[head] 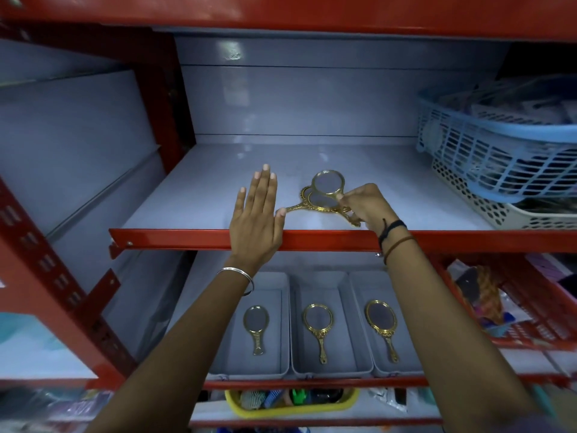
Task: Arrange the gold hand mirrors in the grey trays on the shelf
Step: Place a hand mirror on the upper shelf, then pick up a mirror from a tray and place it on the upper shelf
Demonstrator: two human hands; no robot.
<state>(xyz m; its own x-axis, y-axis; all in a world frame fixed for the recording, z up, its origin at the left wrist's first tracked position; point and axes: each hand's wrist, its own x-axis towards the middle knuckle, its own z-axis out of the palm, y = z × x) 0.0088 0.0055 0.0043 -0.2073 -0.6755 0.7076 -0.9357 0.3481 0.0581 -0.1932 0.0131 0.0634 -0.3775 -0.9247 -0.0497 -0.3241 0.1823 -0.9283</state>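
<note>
Three grey trays stand side by side on the lower shelf: left tray [282, 367], middle tray [343, 368], right tray [409, 367]. Each holds one gold hand mirror: [256, 326], [318, 326], [381, 325]. On the upper shelf [199, 195] lies a small pile of gold mirrors [315, 203]. My right hand [367, 206] pinches the handle of the top mirror [329, 182], whose round head is tilted up off the pile. My left hand [257, 214] rests flat and open on the shelf, thumb touching a handle of the pile.
A blue basket [487, 157] full of goods sits on a white perforated basket [512, 217] at the upper shelf's right. The shelf's red front rail [187, 239] runs under my wrists. A red basket [530, 326] stands right of the trays; a yellow bin [290, 409] lies below.
</note>
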